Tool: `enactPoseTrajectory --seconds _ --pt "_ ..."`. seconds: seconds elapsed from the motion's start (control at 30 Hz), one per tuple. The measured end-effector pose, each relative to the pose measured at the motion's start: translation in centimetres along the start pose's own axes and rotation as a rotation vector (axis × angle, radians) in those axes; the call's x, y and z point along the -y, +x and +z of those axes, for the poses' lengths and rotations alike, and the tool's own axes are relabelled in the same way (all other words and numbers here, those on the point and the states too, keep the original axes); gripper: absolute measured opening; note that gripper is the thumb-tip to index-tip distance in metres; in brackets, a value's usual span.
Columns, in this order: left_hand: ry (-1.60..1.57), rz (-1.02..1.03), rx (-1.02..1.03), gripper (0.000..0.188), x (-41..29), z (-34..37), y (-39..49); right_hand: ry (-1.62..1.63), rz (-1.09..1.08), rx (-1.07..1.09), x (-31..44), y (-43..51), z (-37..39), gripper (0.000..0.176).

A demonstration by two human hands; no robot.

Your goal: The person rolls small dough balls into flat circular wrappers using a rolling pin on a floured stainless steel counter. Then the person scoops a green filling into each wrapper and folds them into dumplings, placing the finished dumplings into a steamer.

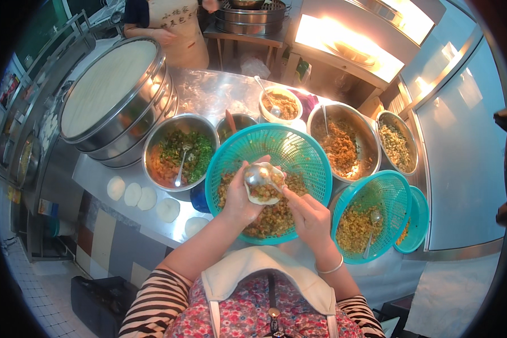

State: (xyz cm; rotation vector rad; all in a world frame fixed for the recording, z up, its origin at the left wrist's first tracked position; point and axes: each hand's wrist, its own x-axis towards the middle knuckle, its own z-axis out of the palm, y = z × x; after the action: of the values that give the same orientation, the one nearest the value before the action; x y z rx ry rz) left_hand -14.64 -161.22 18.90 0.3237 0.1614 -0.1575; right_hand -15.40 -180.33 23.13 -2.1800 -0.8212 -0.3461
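Over a large teal plastic colander [317,152] of chopped filling [274,222], my left hand [236,196] cups a round dough wrapper [262,200]. Filling lies heaped in the wrapper. My right hand [310,215] grips the handle of a metal spoon [260,175], whose bowl rests on that heap. Part of the filling in the wrapper is hidden under the spoon. Several flat dough rounds [168,210] lie in a row on the steel table to the left of the colander.
Stacked steel steamers [110,91] stand at the left. Around the colander are a steel bowl of chopped greens [179,154], a white tub [281,105], a steel bowl of brown filling [342,145] and a smaller teal colander [369,219]. A person in an apron [179,34] stands across the table.
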Motion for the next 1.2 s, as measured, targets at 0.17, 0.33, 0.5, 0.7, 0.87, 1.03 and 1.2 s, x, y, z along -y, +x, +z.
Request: enactPoseTrajectory --seconds 0.17,0.33,0.5,0.7,0.87,1.03,1.2 --pt "-0.083 0.0 0.0 0.053 -0.6 -0.1 0.1 -0.032 -0.073 -0.04 -1.3 -1.3 0.2 0.039" --pt "-0.127 0.014 0.016 0.053 -0.4 0.0 0.3 0.18 0.137 -0.073 -0.9 -1.5 0.4 0.039" --pt "-0.14 0.018 -0.002 0.054 -0.4 -0.1 0.5 0.268 0.226 -0.04 -0.7 -2.0 1.0 0.043" --pt "-0.196 -0.007 0.044 0.049 -0.4 -1.4 0.8 0.365 0.317 -0.103 0.0 -2.0 0.8 0.037" --pt "-0.23 -0.003 -0.02 0.048 -0.3 -0.8 1.0 0.428 0.395 -0.114 0.3 -2.5 1.1 0.037" --pt "-0.298 0.04 0.011 0.048 -0.1 -0.9 1.3 0.529 0.497 -0.167 1.4 -4.3 3.2 0.041" --pt "-0.275 0.117 -0.033 0.048 0.6 0.5 1.7 0.424 0.345 -0.153 1.7 -4.3 4.9 0.044"
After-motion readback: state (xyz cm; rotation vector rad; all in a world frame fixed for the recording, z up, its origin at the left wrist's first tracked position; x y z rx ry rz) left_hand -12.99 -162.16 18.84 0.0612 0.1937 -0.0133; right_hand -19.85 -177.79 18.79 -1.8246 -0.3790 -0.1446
